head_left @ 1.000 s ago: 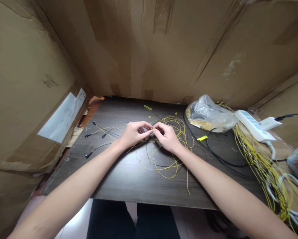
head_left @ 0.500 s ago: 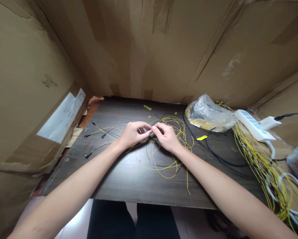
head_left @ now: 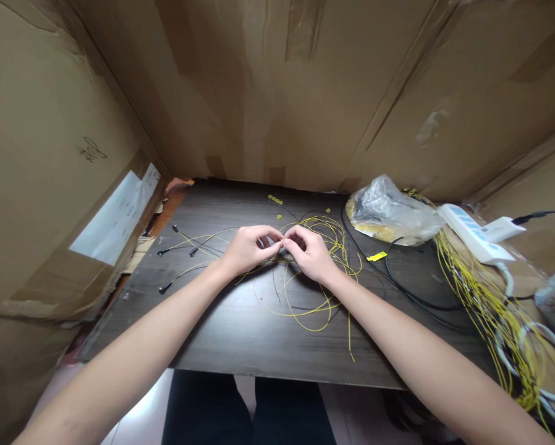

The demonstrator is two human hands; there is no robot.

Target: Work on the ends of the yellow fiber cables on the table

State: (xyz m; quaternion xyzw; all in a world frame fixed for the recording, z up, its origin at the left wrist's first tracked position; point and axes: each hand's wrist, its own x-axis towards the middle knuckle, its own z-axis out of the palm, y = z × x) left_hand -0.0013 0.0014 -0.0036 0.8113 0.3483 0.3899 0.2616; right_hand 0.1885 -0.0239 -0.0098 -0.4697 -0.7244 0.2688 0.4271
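Observation:
My left hand [head_left: 249,250] and my right hand [head_left: 309,252] meet at the middle of the dark table [head_left: 212,343], fingertips touching. Each one pinches thumb to forefinger, and a tiny bit of yellow shows between them; its exact kind is too small to tell. Below and beyond my hands lie loose loops of thin yellow wire [head_left: 329,318], mixed with thin dark strands. To the left, several dark leads with small black connectors [head_left: 166,288] spread out, their other ends running under my hands. Small yellow pieces [head_left: 274,199] lie behind my hands.
A clear plastic bag [head_left: 391,213] sits at the back right, beside a white power strip [head_left: 474,235] with a plug in it. A black cable [head_left: 414,299] with a yellow tag curves across the right side. Bundled yellow wires [head_left: 472,296] hang over the right edge. Cardboard walls [head_left: 259,93] enclose the table.
Both hands stay in the same place, with only slight movement of the fingertips around the small yellow bit. The wires and other things lie as before.

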